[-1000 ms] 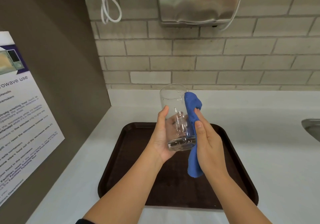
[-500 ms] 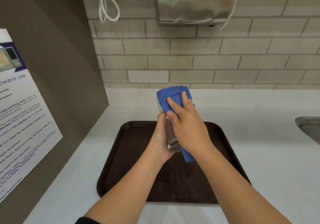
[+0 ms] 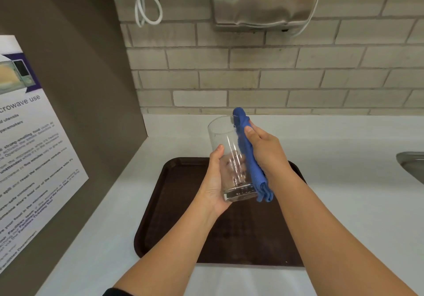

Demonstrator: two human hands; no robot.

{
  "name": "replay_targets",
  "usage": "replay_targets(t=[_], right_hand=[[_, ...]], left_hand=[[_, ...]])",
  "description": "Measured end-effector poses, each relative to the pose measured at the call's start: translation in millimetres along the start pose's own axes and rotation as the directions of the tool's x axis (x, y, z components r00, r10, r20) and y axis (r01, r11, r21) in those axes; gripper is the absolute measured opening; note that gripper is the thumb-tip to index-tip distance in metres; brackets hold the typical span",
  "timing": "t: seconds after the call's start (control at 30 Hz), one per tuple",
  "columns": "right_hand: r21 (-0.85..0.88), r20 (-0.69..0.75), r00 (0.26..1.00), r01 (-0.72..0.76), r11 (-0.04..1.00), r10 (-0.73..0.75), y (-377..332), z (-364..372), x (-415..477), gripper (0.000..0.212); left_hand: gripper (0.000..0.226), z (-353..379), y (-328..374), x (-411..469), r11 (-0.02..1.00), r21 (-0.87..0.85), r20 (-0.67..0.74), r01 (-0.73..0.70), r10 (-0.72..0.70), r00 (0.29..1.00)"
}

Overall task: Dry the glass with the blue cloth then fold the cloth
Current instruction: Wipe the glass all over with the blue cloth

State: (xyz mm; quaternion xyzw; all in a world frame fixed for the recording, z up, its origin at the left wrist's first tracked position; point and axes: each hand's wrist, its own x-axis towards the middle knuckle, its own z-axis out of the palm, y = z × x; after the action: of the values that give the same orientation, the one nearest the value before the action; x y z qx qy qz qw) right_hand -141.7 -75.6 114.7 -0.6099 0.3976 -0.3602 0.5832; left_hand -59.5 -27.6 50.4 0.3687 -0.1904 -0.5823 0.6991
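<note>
— What has changed since half a second ago?

— The blue microfibre cloth (image 3: 249, 155) no longer covers the top of the clear tall drinking glass (image 3: 230, 158); it now lies along the glass's right side, and the rim is bare.

— How are the hands placed?

— The left hand (image 3: 214, 185) is wrapped round the lower glass, holding it upright above the dark brown plastic tray (image 3: 174, 215) on the white worktop (image 3: 344, 192). The right hand (image 3: 266, 151) presses the cloth to the glass, fingers apparently flat, thumb forward.
</note>
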Motion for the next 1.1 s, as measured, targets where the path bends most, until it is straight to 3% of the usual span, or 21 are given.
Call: replay_targets(t=[0.13, 0.3, 0.4, 0.57, 0.73, 1.0, 1.1], right_hand=[[0.047, -0.003, 0.998, -0.056, 0.997, 0.057, 9.0, -5.0, -8.7, 0.031], [0.015, -0.036, 0.998, -0.055, 0.998, 0.056, 29.9, -6.1, -26.2, 0.040], [-0.035, -0.060, 0.998, 0.003, 0.999, -0.005, 38.1, -7.5, -38.3, 0.034], [-0.177, -0.055, 0.989, 0.122, 0.977, -0.134, 47.8, -10.9, -51.5, 0.040], [-0.220, 0.016, 0.982, 0.187, 0.957, -0.188, 48.7, -21.7, -58.5, 0.036], [-0.257, -0.009, 0.948, 0.306, 0.917, -0.319, 47.6, -12.7, -62.1, 0.039], [-0.237, -0.015, 0.941, 0.326, 0.915, -0.338, 47.6, -9.9, -62.6, 0.039]], left_hand=[[0.048, -0.9, 2.1, 2.4, 1.000, -0.007, 0.032, -0.022, 0.022, 0.999], [0.049, -1.9, 7.8, 5.6, 0.999, -0.016, 0.026, -0.048, 0.049, 0.998], [0.048, -1.2, 10.8, 5.3, 0.998, -0.032, -0.004, -0.062, 0.062, 0.998], [0.050, -2.0, 15.7, 6.1, 0.998, -0.031, -0.047, -0.057, 0.055, 0.997], [0.062, -3.3, 17.8, 3.9, 0.998, -0.050, -0.084, -0.049, 0.045, 0.995], [0.076, -1.9, 15.1, 6.4, 0.998, -0.047, -0.113, -0.037, 0.031, 0.993], [0.054, -0.4, 17.5, 6.3, 0.996, 0.009, -0.095, -0.086, 0.087, 0.992]])
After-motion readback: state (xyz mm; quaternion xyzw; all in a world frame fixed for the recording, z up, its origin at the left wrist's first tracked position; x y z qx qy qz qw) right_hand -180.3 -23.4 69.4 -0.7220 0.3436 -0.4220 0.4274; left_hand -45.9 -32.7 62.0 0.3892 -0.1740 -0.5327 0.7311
